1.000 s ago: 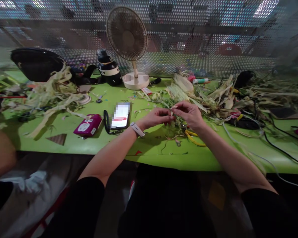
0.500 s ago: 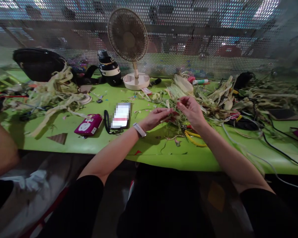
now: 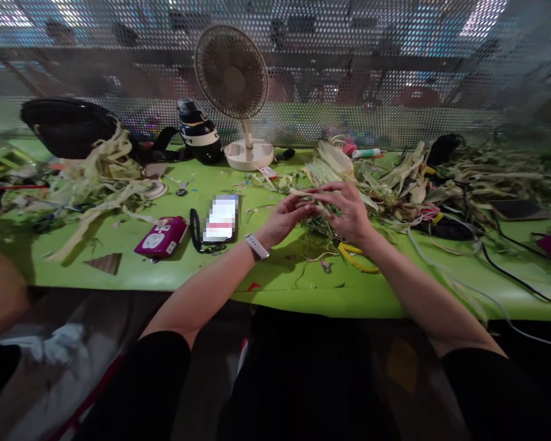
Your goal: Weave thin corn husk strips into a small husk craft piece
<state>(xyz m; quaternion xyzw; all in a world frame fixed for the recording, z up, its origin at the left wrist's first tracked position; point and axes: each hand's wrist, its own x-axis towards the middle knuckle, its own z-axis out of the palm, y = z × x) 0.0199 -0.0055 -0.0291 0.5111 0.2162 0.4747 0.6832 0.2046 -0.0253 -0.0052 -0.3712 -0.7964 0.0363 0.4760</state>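
My left hand (image 3: 285, 222), with a pale band on its wrist, is closed in a pinch above the green table. The fingertips of my right hand (image 3: 349, 213) meet it, bent and pressed together. Whatever lies between the fingers is too small and too covered to name. Just below the hands is a tangle of thin green stems (image 3: 320, 228). Yellow-handled scissors or pliers (image 3: 359, 258) lie under my right wrist, their working end hidden. Behind the hands rests a bundle of pale corn husks (image 3: 334, 164).
A phone (image 3: 220, 219) and a magenta case (image 3: 161, 237) lie left of my hands. Further back stand a fan (image 3: 248, 154) and a black bottle (image 3: 202, 142). Dried husks (image 3: 98, 177) pile up at left; cables (image 3: 496, 257) cross the right side. Another person's arm (image 3: 2, 294) is at far left.
My right hand has come left and closer, its fingers now reaching over to my left fingertips. The left hand has curled slightly. The camera view has shifted a little.
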